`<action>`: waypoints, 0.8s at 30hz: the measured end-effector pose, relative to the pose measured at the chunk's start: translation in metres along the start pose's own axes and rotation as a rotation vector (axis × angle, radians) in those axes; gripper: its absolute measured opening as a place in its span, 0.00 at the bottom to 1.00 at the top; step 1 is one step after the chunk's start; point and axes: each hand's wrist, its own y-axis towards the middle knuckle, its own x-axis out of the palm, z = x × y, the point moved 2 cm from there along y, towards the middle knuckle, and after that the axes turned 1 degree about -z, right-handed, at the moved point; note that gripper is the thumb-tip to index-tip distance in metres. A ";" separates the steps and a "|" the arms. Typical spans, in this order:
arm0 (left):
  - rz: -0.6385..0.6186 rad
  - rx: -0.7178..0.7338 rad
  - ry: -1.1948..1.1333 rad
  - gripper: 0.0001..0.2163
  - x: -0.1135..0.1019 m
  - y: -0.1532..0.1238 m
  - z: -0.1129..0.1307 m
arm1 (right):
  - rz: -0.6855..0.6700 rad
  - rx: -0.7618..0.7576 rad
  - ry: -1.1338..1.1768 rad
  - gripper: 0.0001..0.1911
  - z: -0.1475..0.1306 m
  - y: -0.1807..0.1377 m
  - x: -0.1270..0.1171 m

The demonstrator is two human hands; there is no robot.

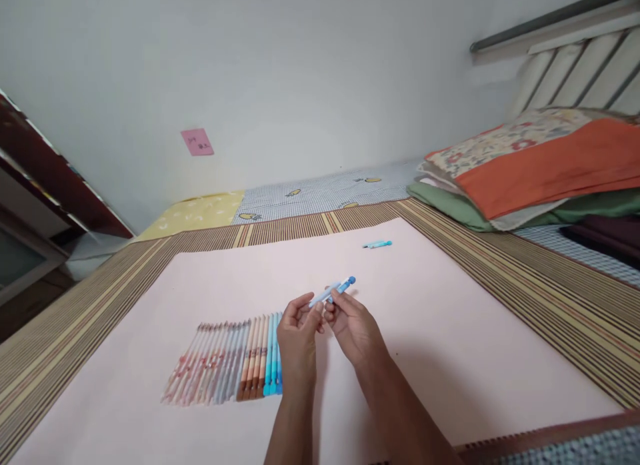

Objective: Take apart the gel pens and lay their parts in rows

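Both hands meet over the middle of a pale pink sheet (450, 345). Between them is a light blue pen (324, 296) with a darker blue knob at its upper right end. My left hand (300, 318) pinches the pen's lower left part. My right hand (353, 318) grips it nearer the knob, its fingers closed; whether the pen is in one piece or two, I cannot tell. Beside my left wrist lies a row of pens (215, 362), running from pinkish and greyish clear ones through brown-orange to blue. My left hand and forearm hide the row's right end.
Farther back on the sheet lie small turquoise pen pieces (377, 244). A striped mat (500, 285) runs under the sheet. Folded orange and floral bedding (545, 152) is piled at the right, beside a radiator (575, 68). A pink note (197, 142) sticks to the wall behind.
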 end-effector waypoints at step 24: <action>0.093 -0.066 -0.115 0.20 -0.009 0.007 -0.008 | 0.142 -0.009 -0.013 0.14 -0.017 0.005 -0.039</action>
